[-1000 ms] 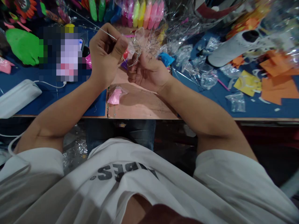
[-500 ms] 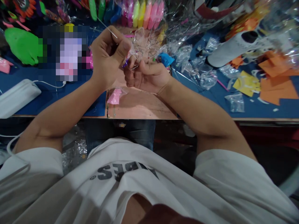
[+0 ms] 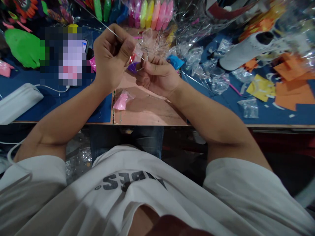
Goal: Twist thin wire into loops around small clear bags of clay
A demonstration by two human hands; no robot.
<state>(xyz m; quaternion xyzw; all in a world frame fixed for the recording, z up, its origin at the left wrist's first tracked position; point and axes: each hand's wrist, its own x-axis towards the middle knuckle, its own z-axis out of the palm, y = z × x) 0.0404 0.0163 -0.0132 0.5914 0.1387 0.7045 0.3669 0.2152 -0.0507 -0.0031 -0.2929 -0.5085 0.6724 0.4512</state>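
While a thin wire (image 3: 108, 28) runs above the bench (image 3: 152, 111), the left hand (image 3: 110, 55) and right hand (image 3: 158, 75) share it.
Over on the left I see a green bundle (image 3: 23, 47); then the left thumb and finger, pinching the wire; next a small pink packet (image 3: 121, 102) on the bench; then the right thumb and fingers, closed on the wire's curved end; far right, orange sheets (image 3: 291, 95).

A white short-sleeved shirt (image 3: 103, 203), dark-lettered, is worn with blue jeans (image 3: 149, 141).
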